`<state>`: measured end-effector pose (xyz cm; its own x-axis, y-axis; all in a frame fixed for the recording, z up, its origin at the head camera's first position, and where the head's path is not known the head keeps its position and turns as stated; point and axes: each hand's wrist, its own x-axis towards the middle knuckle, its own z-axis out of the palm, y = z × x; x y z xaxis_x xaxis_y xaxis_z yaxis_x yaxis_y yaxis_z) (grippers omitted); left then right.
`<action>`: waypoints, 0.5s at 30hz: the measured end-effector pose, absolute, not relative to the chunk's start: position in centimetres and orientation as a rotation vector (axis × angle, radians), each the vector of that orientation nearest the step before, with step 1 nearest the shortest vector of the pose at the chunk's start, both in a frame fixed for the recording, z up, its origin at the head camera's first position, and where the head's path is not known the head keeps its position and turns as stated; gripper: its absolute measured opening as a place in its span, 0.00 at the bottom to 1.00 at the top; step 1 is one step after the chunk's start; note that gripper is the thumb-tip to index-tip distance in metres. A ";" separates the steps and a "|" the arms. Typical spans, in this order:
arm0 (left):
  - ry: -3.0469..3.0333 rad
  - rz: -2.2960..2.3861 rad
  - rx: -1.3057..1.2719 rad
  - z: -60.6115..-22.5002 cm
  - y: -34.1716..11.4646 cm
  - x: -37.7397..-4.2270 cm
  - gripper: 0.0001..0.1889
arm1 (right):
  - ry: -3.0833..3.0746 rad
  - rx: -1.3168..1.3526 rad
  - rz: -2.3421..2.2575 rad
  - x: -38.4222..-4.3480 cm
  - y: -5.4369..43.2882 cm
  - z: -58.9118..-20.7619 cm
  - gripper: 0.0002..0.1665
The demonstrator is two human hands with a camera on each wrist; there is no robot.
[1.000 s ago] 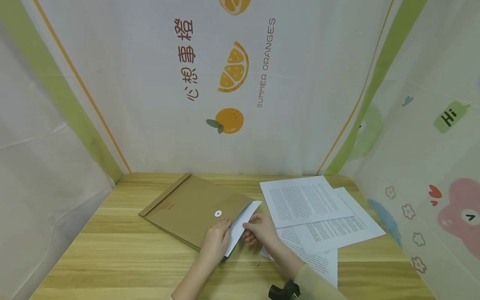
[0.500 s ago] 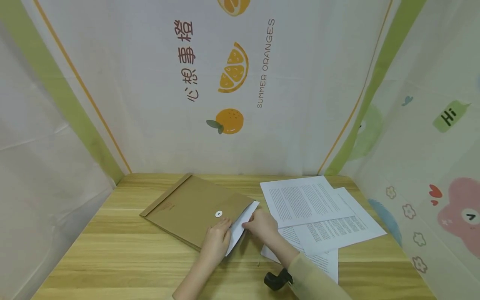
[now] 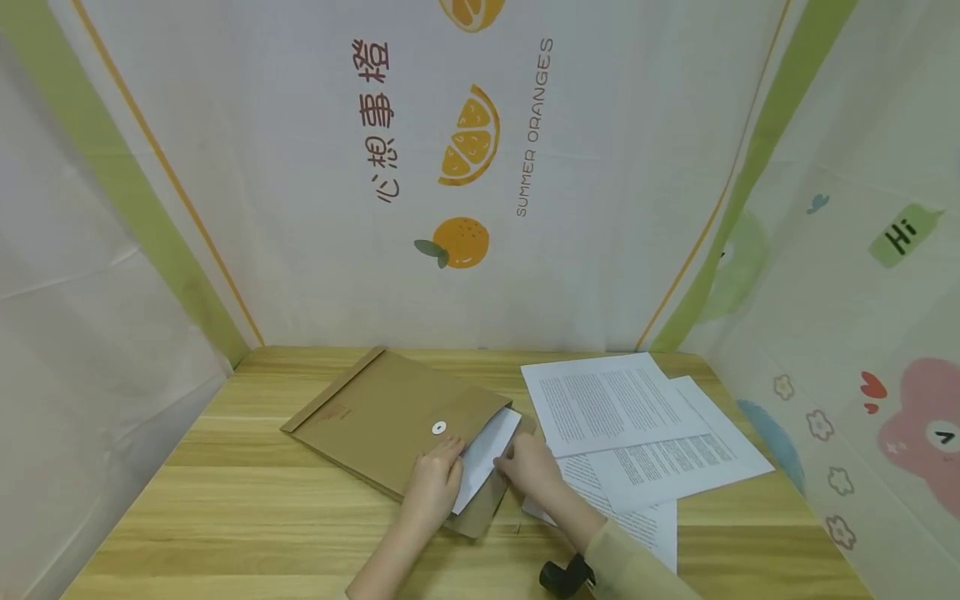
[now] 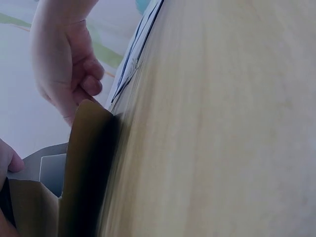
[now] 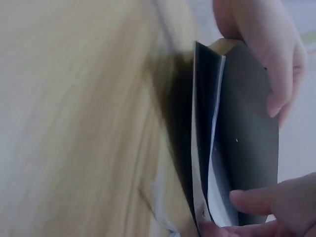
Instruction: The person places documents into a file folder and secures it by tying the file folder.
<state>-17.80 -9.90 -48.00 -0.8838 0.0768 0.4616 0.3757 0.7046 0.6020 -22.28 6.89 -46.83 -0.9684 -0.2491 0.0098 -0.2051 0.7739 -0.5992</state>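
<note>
A brown kraft document envelope (image 3: 397, 392) with a white button (image 3: 438, 427) lies slantwise at the left middle of the table, mouth toward the right. White papers (image 3: 487, 454) stick out a little from its mouth, above the lowered flap (image 3: 480, 517). The left hand (image 3: 433, 482) grips the mouth's upper edge, fingers lying on the front panel. At the papers' outer edge, the right hand (image 3: 528, 467) pinches them between thumb and fingers. The right wrist view looks into the dark inside, with the right thumb (image 5: 254, 200) over the papers. Right fingertips are partly hidden in the left wrist view.
Several printed sheets (image 3: 607, 400) lie overlapping at the right of the table, close beside the right forearm. A thin string (image 3: 517, 527) shows near their lower left corner. A black camera mount (image 3: 566, 575) sits at the right wrist. White printed cloth (image 3: 592, 275) stands behind.
The envelope's flap has come down and out from under the papers, so it shows beyond them. The right hand has shifted slightly along the papers' edge; the left hand stays put.
</note>
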 end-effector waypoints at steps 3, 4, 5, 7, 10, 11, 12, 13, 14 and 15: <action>-2.518 -1.017 -0.347 -48.0 -10.0 -17.8 0.14 | 2.687 -0.346 -1.197 -22.7 6.9 -47.0 0.14; -2.519 -1.020 -0.348 -48.0 -10.0 -17.8 0.14 | 2.611 -0.333 -1.274 -22.9 6.9 -47.0 0.14; -2.522 -1.020 -0.349 -48.0 -10.0 -17.8 0.14 | 2.533 -0.331 -1.340 -23.0 6.8 -47.1 0.15; -2.530 -1.023 -0.357 -48.0 -10.1 -17.7 0.14 | 2.380 -0.313 -1.460 -23.2 6.7 -47.3 0.17; -2.535 -1.025 -0.379 -48.0 -10.1 -17.7 0.14 | 2.217 -0.281 -1.570 -23.2 6.4 -47.6 0.24; -2.538 -1.027 -0.387 -48.0 -10.1 -17.7 0.14 | 2.184 -0.279 -1.586 -23.2 6.2 -47.7 0.25; -2.539 -1.030 -0.393 -48.1 -10.1 -17.7 0.14 | 2.155 -0.266 -1.605 -23.2 6.1 -47.8 0.27; -2.537 -1.031 -0.399 -48.1 -10.1 -17.7 0.13 | 2.138 -0.257 -1.614 -23.2 5.9 -47.9 0.27; -2.536 -1.029 -0.403 -48.1 -10.1 -17.7 0.13 | 2.121 -0.252 -1.623 -23.2 5.8 -48.0 0.28; -2.538 -1.030 -0.406 -48.1 -10.1 -17.6 0.13 | 2.107 -0.249 -1.632 -23.2 5.6 -48.0 0.28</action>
<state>-17.64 -10.11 -48.10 -0.8899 0.1241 0.4389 0.3949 0.6912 0.6052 -23.21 5.60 -48.02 -0.8775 -0.4119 -0.2454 0.1345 0.2797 -0.9506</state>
